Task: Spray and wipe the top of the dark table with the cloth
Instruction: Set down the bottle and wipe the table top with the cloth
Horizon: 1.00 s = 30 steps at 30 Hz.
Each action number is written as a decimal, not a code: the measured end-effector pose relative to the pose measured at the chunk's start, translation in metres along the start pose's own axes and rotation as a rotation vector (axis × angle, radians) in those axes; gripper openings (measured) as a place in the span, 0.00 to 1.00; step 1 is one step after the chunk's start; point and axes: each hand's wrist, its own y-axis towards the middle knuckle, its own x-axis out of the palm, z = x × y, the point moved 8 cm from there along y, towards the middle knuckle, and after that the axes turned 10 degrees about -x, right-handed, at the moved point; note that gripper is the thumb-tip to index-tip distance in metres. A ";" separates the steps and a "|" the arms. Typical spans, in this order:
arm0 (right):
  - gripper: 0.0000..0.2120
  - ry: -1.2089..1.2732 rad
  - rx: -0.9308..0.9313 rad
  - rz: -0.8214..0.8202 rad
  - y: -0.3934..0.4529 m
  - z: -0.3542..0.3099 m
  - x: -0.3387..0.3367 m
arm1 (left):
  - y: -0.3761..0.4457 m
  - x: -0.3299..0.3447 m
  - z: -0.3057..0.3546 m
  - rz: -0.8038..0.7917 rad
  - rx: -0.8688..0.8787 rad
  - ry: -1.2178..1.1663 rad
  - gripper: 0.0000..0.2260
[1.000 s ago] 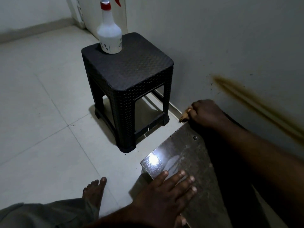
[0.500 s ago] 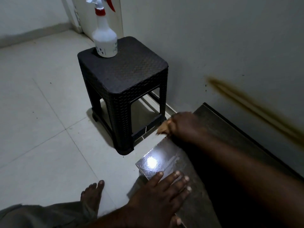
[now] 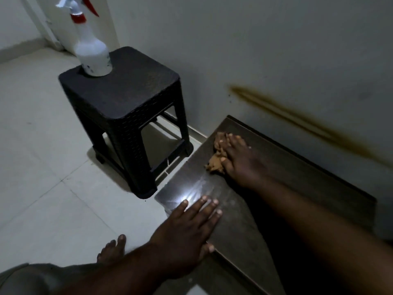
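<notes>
The dark table (image 3: 297, 171) fills the lower right, its glossy top reflecting a light near the front left corner. A crumpled tan cloth (image 3: 214, 163) lies on the top near the far left edge, pressed down under my right hand (image 3: 238, 160). My left hand (image 3: 187, 233) rests flat on the near left corner with fingers spread, holding nothing. A white spray bottle (image 3: 92, 54) with a red trigger stands on a dark woven stool (image 3: 123, 92) to the left of the table.
A pale wall with a long brown smear (image 3: 308, 118) runs behind the table. The floor (image 3: 42, 167) is light tile. My bare foot (image 3: 112, 248) is on the floor beside the table's near edge.
My right hand has slid the cloth from the table's far left corner inward along the top. The view has shifted, and my left hand stays flat on the near corner.
</notes>
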 end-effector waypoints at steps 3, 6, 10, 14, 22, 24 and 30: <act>0.28 0.005 0.026 0.010 -0.064 -0.011 0.007 | -0.001 0.003 0.001 -0.030 0.003 -0.003 0.31; 0.29 0.037 0.060 -0.007 -0.121 -0.023 0.017 | 0.000 0.009 -0.002 -0.065 -0.011 0.007 0.31; 0.30 0.060 0.144 0.010 -0.160 -0.032 0.016 | -0.001 0.001 -0.001 -0.080 -0.002 0.024 0.31; 0.32 0.248 0.371 0.328 -0.171 -0.028 -0.012 | 0.002 0.007 -0.002 -0.109 0.024 -0.044 0.34; 0.12 0.314 0.979 0.194 -0.188 -0.001 -0.001 | 0.008 0.021 -0.003 -0.174 0.041 -0.192 0.38; 0.09 0.407 1.085 0.259 -0.180 -0.006 -0.002 | 0.007 0.021 -0.002 -0.229 0.052 -0.208 0.39; 0.02 0.598 1.283 0.387 -0.176 -0.014 -0.017 | 0.006 0.022 0.000 -0.317 0.041 -0.261 0.40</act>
